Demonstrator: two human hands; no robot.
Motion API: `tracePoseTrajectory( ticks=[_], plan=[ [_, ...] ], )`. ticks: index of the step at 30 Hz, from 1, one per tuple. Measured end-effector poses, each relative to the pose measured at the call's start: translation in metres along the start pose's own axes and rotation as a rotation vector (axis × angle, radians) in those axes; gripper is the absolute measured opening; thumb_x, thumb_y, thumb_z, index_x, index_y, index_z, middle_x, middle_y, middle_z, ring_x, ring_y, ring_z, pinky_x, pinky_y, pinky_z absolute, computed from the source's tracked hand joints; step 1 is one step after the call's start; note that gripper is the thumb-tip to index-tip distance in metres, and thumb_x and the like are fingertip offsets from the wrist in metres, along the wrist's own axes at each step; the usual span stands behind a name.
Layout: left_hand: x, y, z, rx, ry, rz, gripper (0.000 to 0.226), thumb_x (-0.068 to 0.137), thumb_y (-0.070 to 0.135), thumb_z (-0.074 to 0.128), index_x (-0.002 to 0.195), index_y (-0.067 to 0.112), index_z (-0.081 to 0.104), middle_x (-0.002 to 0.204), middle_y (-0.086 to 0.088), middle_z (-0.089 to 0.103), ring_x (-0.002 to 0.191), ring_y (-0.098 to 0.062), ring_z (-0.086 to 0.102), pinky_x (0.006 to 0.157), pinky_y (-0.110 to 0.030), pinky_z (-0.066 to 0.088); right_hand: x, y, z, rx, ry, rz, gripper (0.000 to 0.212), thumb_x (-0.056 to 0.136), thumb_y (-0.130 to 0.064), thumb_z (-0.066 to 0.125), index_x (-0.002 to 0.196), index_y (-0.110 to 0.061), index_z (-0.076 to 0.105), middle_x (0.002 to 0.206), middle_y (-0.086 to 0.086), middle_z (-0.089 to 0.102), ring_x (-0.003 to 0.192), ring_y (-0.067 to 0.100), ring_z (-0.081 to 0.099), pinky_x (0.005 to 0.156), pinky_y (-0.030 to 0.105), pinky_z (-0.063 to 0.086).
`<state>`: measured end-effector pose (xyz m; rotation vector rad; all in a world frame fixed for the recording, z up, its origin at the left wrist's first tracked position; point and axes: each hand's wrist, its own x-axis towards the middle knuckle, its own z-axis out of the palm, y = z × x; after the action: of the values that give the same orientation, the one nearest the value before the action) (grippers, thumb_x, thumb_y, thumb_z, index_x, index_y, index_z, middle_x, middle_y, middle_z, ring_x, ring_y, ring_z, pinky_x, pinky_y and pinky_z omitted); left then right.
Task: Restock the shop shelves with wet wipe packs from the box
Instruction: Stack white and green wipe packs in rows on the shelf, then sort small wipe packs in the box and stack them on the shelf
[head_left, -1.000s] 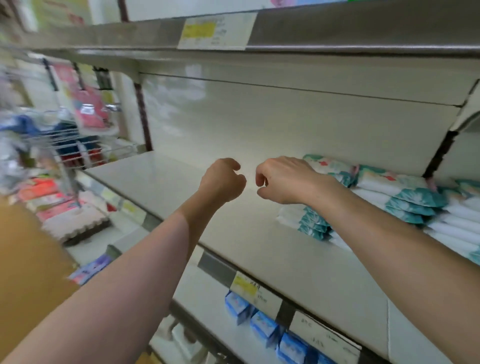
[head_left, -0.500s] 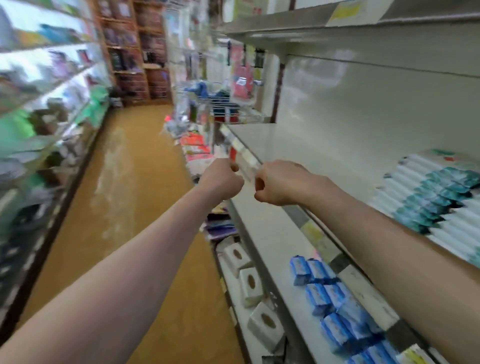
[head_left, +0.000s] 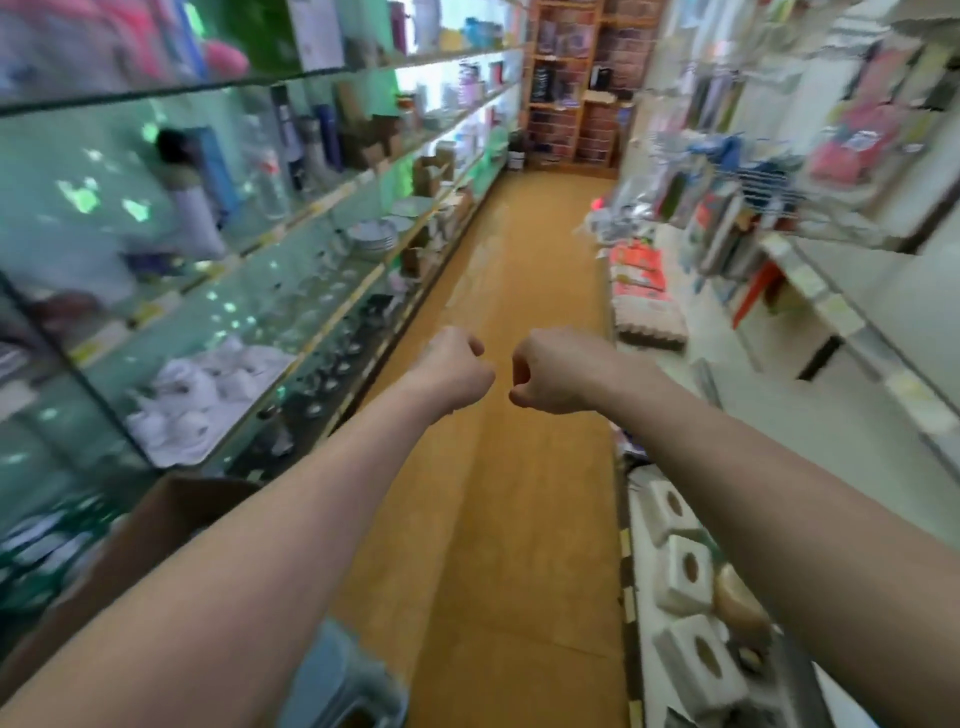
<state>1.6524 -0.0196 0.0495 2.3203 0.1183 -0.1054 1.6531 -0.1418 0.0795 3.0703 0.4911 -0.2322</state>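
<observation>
While both arms reach straight out over the aisle floor (head_left: 519, 291), the left hand (head_left: 451, 371) and right hand (head_left: 553, 371) hang side by side, close but apart, each with its fingers (head_left: 478, 369) curled into a loose fist that holds nothing. What the next move turns on is the cardboard box (head_left: 171, 514): it sits low on the left, at the foot of the glass shelving (head_left: 208, 312), below and behind the fists and partly hidden under the left forearm. The left hand is clearly the nearer one, so the reach would have to go down, back and to the left, not forward. Its visible side runs lengthwise along the aisle, parallel to the shelving, and its open top seems to face up. Blurred white-and-teal shapes at the left edge are probably the packs (head_left: 47, 545), but their lie and long axis cannot be made out.
</observation>
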Motion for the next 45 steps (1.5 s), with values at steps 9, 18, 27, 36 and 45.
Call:
tracePoseTrajectory(
  ticks=[9, 18, 27, 36, 45],
  plan=[
    [-0.055, -0.167, -0.083, 0.011, -0.024, -0.295, 0.035, 0.093, 0.016, 0.055, 0.128, 0.013, 0.055, 0.113, -0.010, 0.061, 0.093, -0.028, 0.063, 0.065, -0.034, 0.054, 0.027, -0.173, 0.055, 0.004, -0.141, -0.237, 0.027, 0.092, -0.034, 0.059, 0.109, -0.013, 0.062, 0.094, 0.004, 0.061, 0.084, 0.023, 0.059, 0.070, 0.034, 0.054],
    [-0.086, -0.313, -0.121, -0.175, 0.065, -0.664, 0.011, 0.092, 0.009, 0.053, 0.091, 0.020, 0.056, 0.083, -0.011, 0.058, 0.066, -0.021, 0.056, 0.060, -0.033, 0.052, 0.070, -0.286, 0.124, 0.000, -0.404, -0.423, 0.016, 0.090, -0.018, 0.055, 0.084, -0.006, 0.063, 0.081, 0.008, 0.064, 0.076, 0.026, 0.062, 0.058, 0.033, 0.048],
    [-0.090, -0.430, -0.098, -0.401, 0.114, -1.020, 0.032, 0.096, 0.010, 0.051, 0.127, 0.013, 0.054, 0.094, -0.010, 0.058, 0.073, -0.020, 0.056, 0.073, -0.038, 0.053, 0.148, -0.319, 0.207, -0.096, -0.589, -0.496, 0.026, 0.099, -0.016, 0.040, 0.108, -0.003, 0.061, 0.096, 0.015, 0.053, 0.081, 0.022, 0.047, 0.060, 0.027, 0.036],
    [-0.096, -0.514, -0.057, -0.587, 0.204, -1.314, 0.029, 0.096, 0.013, 0.053, 0.125, 0.016, 0.055, 0.102, -0.009, 0.059, 0.079, -0.020, 0.058, 0.062, -0.032, 0.051, 0.230, -0.346, 0.324, -0.144, -0.599, -0.497, 0.037, 0.093, -0.026, 0.053, 0.123, -0.006, 0.057, 0.115, 0.014, 0.060, 0.106, 0.032, 0.058, 0.089, 0.040, 0.048],
    [-0.114, -0.569, -0.025, -0.564, 0.241, -1.462, 0.023, 0.096, 0.011, 0.053, 0.116, 0.021, 0.056, 0.122, -0.011, 0.053, 0.112, -0.030, 0.053, 0.070, -0.037, 0.048, 0.282, -0.364, 0.413, -0.187, -0.641, -0.483, 0.069, 0.093, -0.027, 0.056, 0.149, -0.012, 0.019, 0.142, 0.020, 0.039, 0.127, 0.036, 0.044, 0.099, 0.042, 0.040]
  ],
)
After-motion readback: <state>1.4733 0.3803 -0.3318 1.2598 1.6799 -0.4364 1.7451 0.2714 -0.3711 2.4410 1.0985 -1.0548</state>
